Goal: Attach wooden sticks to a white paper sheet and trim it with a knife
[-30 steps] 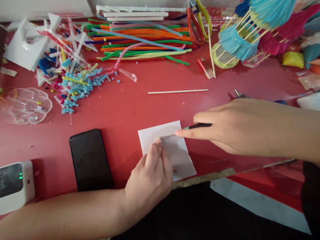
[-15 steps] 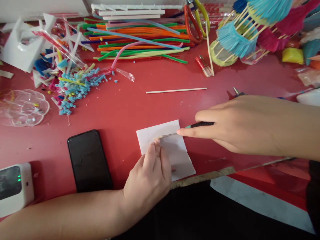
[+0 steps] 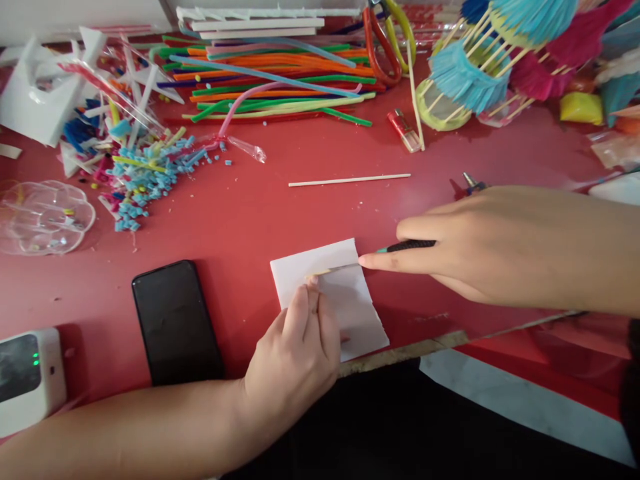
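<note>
A white paper sheet (image 3: pixel 350 297) lies on the red table (image 3: pixel 250 213) near its front edge. My left hand (image 3: pixel 297 357) presses down on the paper and pinches the end of a thin wooden stick (image 3: pixel 327 271) lying across it. My right hand (image 3: pixel 500 243) grips a craft knife (image 3: pixel 407 246) with a black and green handle, forefinger stretched along it, the tip touching the stick at the paper's right edge.
A black phone (image 3: pixel 175 323) lies left of the paper, a white device (image 3: pixel 27 377) at the far left. A loose stick (image 3: pixel 350 179), a lighter (image 3: pixel 404 131), coloured straws (image 3: pixel 280 87), cut straw bits (image 3: pixel 145 173), scissors (image 3: pixel 385 40) and tasselled stick frames (image 3: pixel 475 73) fill the back.
The right hand and knife have drawn slightly to the right along the stick. The left hand keeps holding the stick on the paper.
</note>
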Demonstrator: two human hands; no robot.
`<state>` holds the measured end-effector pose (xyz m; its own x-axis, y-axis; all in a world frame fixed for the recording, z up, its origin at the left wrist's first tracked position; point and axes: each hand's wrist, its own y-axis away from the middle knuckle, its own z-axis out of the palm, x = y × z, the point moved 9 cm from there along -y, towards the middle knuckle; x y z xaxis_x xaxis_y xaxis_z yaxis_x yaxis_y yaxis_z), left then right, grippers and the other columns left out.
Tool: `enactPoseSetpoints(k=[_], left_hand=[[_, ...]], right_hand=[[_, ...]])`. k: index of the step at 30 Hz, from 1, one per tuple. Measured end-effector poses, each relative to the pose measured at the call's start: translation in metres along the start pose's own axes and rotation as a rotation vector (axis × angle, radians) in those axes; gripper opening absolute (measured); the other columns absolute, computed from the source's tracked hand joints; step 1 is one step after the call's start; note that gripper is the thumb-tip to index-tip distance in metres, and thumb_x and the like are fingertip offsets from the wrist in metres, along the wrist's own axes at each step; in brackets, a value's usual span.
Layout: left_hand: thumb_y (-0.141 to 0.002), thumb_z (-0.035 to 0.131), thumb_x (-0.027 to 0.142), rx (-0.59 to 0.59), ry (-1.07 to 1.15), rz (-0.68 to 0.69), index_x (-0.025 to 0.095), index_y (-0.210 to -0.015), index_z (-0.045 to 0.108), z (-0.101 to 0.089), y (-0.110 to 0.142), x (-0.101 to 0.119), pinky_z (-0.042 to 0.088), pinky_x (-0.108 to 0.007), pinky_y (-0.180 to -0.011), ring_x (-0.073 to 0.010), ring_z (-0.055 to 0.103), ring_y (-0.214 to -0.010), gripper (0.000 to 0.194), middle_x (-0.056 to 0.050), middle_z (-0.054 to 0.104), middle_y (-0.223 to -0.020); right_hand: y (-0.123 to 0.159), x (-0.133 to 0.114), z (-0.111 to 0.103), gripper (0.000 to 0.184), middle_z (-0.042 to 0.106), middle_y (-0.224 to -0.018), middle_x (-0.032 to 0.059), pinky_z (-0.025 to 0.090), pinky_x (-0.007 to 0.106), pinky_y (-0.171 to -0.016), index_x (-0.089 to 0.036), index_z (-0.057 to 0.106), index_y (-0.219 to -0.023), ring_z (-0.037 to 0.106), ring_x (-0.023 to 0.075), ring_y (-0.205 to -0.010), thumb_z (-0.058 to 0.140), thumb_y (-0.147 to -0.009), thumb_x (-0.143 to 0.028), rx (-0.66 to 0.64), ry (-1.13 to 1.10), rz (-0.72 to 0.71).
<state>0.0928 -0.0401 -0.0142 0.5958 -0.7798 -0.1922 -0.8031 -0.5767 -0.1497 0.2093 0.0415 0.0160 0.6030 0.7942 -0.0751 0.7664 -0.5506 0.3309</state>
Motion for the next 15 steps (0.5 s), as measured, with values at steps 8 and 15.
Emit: enactPoseSetpoints(k=[8,15], left_hand=[[-0.098,0.056,0.029,0.026,-0.017,0.001,-0.007,-0.114,0.066,-0.0023,-0.0008,0.0006,0.063,-0.030,-0.085,-0.0294,0.071,-0.106,0.041,-0.026,0.070,-0.117],[-0.096,0.059,0.031,0.021,-0.025,0.026,-0.011,-0.116,0.062,0.0018,0.0019,0.0030,0.063,-0.031,-0.085,-0.0300,0.071,-0.106,0.046,-0.029,0.069,-0.118]], right_hand=[[0.0034,0.0013,0.0026,0.065,0.061,-0.072,-0.0001,0.015,0.037,-0.055,-0.037,0.064,-0.126,0.033,0.0136,-0.045,0.044,-0.075,-0.002,-0.018,0.007,0.008],[0.0077,0.0048,-0.0011,0.055,0.059,-0.069,-0.0002,0.015,0.036,-0.056,-0.039,0.066,-0.125,0.030,0.0136,-0.047,0.044,-0.086,-0.009,0.074,-0.060,0.003]])
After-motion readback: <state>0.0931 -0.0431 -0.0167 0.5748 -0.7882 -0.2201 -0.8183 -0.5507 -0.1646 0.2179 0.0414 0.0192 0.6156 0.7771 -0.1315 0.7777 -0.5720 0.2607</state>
